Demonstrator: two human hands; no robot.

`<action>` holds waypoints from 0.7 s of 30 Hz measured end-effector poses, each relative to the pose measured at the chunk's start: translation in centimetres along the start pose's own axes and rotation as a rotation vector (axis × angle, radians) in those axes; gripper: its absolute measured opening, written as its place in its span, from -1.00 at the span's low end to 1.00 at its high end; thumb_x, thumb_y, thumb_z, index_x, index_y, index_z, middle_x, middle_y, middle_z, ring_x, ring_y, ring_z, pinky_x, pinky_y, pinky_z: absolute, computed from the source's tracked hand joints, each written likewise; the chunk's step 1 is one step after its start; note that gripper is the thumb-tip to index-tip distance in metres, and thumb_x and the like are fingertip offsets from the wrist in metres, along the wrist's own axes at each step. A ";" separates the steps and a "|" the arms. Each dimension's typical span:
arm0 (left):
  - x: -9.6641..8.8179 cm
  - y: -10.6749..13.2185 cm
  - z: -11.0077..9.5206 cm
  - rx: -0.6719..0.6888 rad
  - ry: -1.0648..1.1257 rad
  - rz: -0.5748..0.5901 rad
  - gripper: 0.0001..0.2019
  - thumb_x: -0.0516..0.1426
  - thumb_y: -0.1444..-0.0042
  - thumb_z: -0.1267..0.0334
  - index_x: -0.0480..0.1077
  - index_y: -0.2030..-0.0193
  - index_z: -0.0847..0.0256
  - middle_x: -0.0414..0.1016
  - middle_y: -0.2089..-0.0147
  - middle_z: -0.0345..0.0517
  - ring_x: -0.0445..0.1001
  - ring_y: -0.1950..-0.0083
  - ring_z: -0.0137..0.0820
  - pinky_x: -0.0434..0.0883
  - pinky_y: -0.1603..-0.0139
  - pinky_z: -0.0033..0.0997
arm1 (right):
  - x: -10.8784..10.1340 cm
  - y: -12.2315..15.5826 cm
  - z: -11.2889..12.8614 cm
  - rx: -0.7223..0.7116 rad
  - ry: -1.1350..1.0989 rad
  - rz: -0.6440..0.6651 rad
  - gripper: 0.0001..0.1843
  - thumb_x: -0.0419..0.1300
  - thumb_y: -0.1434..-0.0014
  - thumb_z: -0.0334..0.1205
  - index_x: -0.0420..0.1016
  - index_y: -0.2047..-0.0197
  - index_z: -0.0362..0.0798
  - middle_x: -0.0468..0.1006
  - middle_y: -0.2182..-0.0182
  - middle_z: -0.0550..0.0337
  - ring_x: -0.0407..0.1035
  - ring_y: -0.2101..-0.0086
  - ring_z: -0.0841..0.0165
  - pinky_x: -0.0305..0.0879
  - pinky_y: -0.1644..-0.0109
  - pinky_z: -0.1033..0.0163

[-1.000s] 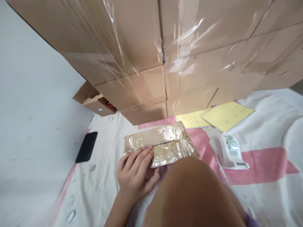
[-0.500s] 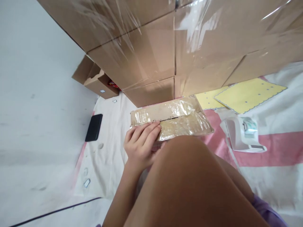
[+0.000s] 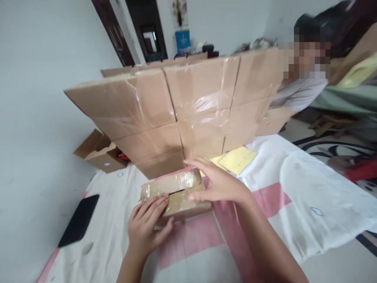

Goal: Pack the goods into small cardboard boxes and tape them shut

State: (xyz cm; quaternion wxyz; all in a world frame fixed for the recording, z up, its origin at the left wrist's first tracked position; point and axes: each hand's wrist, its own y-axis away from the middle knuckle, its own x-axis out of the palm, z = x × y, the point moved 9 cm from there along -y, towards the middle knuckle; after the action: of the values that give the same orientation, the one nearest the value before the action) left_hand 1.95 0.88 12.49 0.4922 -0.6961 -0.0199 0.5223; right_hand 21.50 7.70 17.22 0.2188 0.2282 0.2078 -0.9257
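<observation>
A small flat cardboard box, wrapped in shiny clear tape, lies on the cloth in front of me. My left hand grips its near left side, fingers over the top and thumb low by the front face. Around the right end spreads my right hand; its fingers stretch past the far corner and its thumb lies over the top. Pink cloth shows between that palm and the box, and whether the thumb touches is unclear. Right behind stands a tall taped panel of cardboard boxes.
An open carton stands at the left by the white wall. A black phone-like slab lies on the white-and-pink cloth. Yellow sheets lie at the panel's foot. Another person is behind the panel at the right.
My view has lifted and drawn back, showing the panel's top, the room and another person. My right hand has come into view at the box's right end. The knee has left the view.
</observation>
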 end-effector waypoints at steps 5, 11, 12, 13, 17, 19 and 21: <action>-0.3 0.6 -0.1 0.168 0.050 0.005 -0.62 0.22 -0.16 0.28 0.44 -0.14 0.19 0.65 -0.05 -0.03 0.59 -0.04 -0.18 0.36 -0.07 -0.18 | 3.1 5.6 -6.1 0.211 -0.087 0.139 0.40 0.55 0.07 0.08 -0.26 -0.58 0.08 -0.12 -0.51 -0.10 -0.09 -0.44 -0.04 -0.03 -0.47 -0.14; -0.1 1.2 -0.7 0.331 0.060 0.061 -0.56 0.23 -0.13 0.31 0.42 -0.18 0.18 0.61 -0.12 -0.04 0.52 -0.16 -0.13 0.34 -0.17 -0.11 | 5.7 10.1 -5.0 0.162 -0.065 -0.146 0.22 0.56 0.26 -0.11 0.09 -0.42 0.10 0.06 -0.37 -0.06 0.14 -0.32 -0.01 0.20 -0.36 -0.02; -0.3 1.4 -0.9 0.339 0.053 0.058 -0.55 0.23 -0.14 0.30 0.42 -0.20 0.16 0.59 -0.16 -0.03 0.50 -0.19 -0.09 0.33 -0.20 -0.06 | 5.7 10.7 -4.2 0.139 -0.056 -0.204 0.16 0.54 0.29 -0.13 0.16 -0.37 0.09 0.12 -0.31 -0.04 0.19 -0.28 0.00 0.25 -0.33 0.00; -0.7 1.6 -1.2 0.336 0.044 0.035 -0.52 0.24 -0.14 0.29 0.41 -0.22 0.14 0.54 -0.23 0.00 0.47 -0.22 -0.05 0.32 -0.21 -0.02 | 5.4 11.5 -3.3 0.103 -0.051 -0.254 0.12 0.53 0.31 -0.14 0.19 -0.33 0.09 0.15 -0.28 -0.03 0.21 -0.26 0.00 0.26 -0.31 0.01; -3.8 3.2 -1.7 0.178 0.028 -0.225 -0.19 0.33 -0.06 0.38 0.20 -0.45 0.05 0.09 -0.54 0.03 0.23 -0.43 0.06 0.30 -0.25 0.05 | 0.9 17.4 0.1 -0.040 0.050 -0.487 0.01 0.42 0.15 -0.04 0.15 -0.35 0.07 0.18 -0.27 -0.07 0.17 -0.29 -0.08 0.24 -0.32 -0.06; -4.7 4.3 -1.2 0.067 0.009 -0.310 -0.06 0.35 -0.02 0.45 0.08 -0.51 0.01 0.06 -0.55 0.04 0.18 -0.46 0.05 0.28 -0.30 0.05 | -3.6 22.5 1.0 -0.035 0.236 -0.655 -0.07 0.34 -0.02 0.09 0.09 -0.39 0.07 0.22 -0.27 -0.13 0.19 -0.27 -0.15 0.27 -0.27 -0.17; -4.7 5.2 -0.2 -0.026 -0.008 -0.313 -0.13 0.33 -0.06 0.45 0.12 -0.48 0.04 0.23 -0.46 0.11 0.26 -0.40 0.04 0.28 -0.30 0.07 | -9.3 28.2 0.5 0.061 0.467 -0.879 -0.17 0.26 -0.13 0.19 0.14 -0.38 0.12 0.30 -0.25 -0.16 0.23 -0.23 -0.24 0.26 -0.21 -0.33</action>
State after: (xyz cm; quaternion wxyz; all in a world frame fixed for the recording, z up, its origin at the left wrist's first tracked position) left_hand -2.55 -4.42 12.12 0.5585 -0.6886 -0.1368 0.4418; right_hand 42.83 -12.75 14.34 -0.2512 0.3266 0.3006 -0.8602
